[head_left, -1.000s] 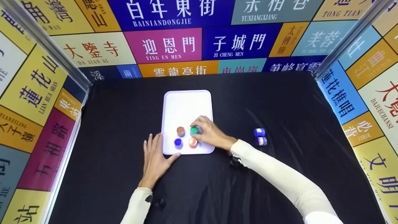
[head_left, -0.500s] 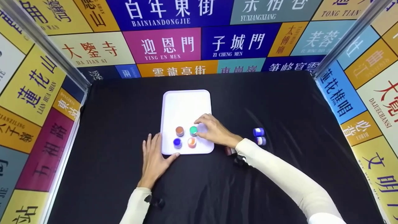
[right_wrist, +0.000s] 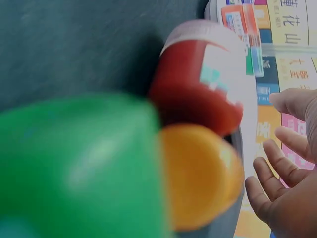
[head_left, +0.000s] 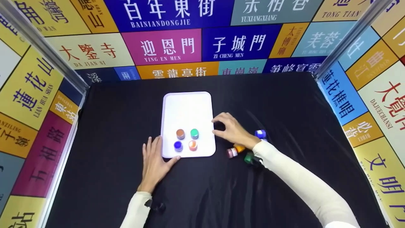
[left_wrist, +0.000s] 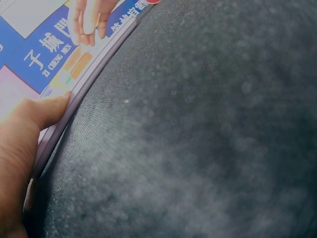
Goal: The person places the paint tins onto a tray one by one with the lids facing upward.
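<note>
A white tray (head_left: 186,110) lies on the black cloth. On its near half stand small paint jars: a brown one (head_left: 180,134), a green one (head_left: 194,133), a blue one (head_left: 178,146) and an orange one (head_left: 192,145). My left hand (head_left: 155,163) rests at the tray's near left corner, thumb on the near edge, fingers straight along the left side. My right hand (head_left: 232,129), holding nothing, is at the tray's right edge with thumb and fingers spread apart; whether it touches the rim I cannot tell. The right wrist view shows its fingers (right_wrist: 282,163) loosely bent.
Right of the tray, beneath or beside my right forearm, lie a dark red jar (right_wrist: 193,79), a yellow-orange jar (right_wrist: 198,173), a green jar (right_wrist: 79,168) and a blue jar (head_left: 260,134). Another jar behind the blue one is mostly hidden. Printed panels (head_left: 171,46) wall the cloth.
My right hand has let go of the green jar on the tray and drawn back right to the tray's edge. Jars under the forearm have come into view. My left hand stays put.
</note>
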The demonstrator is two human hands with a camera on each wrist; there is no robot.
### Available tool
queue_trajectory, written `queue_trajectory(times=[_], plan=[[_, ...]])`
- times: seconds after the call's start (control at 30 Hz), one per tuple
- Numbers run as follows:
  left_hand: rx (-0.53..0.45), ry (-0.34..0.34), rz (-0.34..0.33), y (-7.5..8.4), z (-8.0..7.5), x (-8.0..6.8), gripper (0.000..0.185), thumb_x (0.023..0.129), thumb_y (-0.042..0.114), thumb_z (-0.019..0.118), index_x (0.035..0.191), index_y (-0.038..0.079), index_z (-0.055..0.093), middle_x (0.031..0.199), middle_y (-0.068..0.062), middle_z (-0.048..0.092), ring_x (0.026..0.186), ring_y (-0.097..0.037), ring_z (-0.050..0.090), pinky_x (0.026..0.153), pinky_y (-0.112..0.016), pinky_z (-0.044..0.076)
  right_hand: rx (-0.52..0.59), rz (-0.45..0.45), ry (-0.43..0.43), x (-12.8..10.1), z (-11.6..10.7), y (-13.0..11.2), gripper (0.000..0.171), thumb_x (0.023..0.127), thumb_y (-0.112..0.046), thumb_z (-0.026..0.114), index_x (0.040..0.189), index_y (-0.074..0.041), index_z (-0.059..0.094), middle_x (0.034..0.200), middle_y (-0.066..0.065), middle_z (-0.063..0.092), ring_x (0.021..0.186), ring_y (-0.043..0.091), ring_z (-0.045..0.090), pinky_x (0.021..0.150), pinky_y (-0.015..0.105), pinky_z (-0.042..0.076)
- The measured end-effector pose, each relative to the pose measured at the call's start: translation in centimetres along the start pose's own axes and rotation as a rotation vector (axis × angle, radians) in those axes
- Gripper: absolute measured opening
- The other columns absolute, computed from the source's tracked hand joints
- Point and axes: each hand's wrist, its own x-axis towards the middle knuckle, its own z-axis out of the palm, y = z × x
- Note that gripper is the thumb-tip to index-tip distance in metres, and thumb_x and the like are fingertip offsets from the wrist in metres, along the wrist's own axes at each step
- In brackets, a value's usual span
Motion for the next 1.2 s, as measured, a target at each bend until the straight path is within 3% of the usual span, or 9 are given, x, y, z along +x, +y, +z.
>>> queue_trajectory(times=[0.53,1.2], plan=[[0.014,-0.010,-0.009,0.2,-0.1,0.0,0.113,0.084,0.062,0.087,0.166,-0.002,0.043,0.168,-0.023,0.046,0.165,-0.049,0.022,0.135,-0.065,0.005,-0.011,0.046,0.132,-4.1,-3.4,3.1,0.039,0.088,-0.011,0.091,0.122,0.003,0.077,0.120,0.013,0.075,0.116,0.036,0.062,0.103,0.046,0.050],[0.022,-0.016,-0.004,0.0,0.0,-0.2,0.113,0.086,0.065,0.085,0.167,-0.002,0.041,0.169,-0.022,0.045,0.166,-0.048,0.021,0.136,-0.064,0.004,-0.014,0.180,0.186,-9.4,-6.2,5.3,0.039,0.089,-0.011,0.092,0.123,0.001,0.078,0.122,0.014,0.075,0.120,0.035,0.060,0.105,0.041,0.046]])
